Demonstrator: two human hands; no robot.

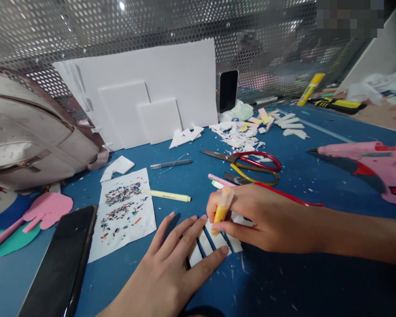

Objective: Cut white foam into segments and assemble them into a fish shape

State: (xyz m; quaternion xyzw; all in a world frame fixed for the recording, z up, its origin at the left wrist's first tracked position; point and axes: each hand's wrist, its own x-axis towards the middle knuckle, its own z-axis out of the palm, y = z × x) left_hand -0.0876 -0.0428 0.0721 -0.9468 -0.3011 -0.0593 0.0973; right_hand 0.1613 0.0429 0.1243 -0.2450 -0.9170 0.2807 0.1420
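Several white strips [205, 243] lie side by side on the blue table, partly covered by both hands. My left hand [174, 259] rests over them with its fingers spread, thumb and fingertips holding them flat. Pinched in my right hand [251, 211] is a yellow marker [221, 212], nearly upright, its lower end at a strip. Its tip is hidden by my thumb. Past my right hand are a pink pen [220, 179] and scissors [240, 157] with red handles. A pale yellow marker [170, 195] lies beyond my left fingertips.
White paper [125, 240] holding colourful bits and a black phone [61, 264] lie left, near a bag [36, 136]. White boards [188, 75] stand at the back beside another phone [228, 90]. White scraps [240, 136] are heaped there. A pink glue gun [369, 154] is at right.
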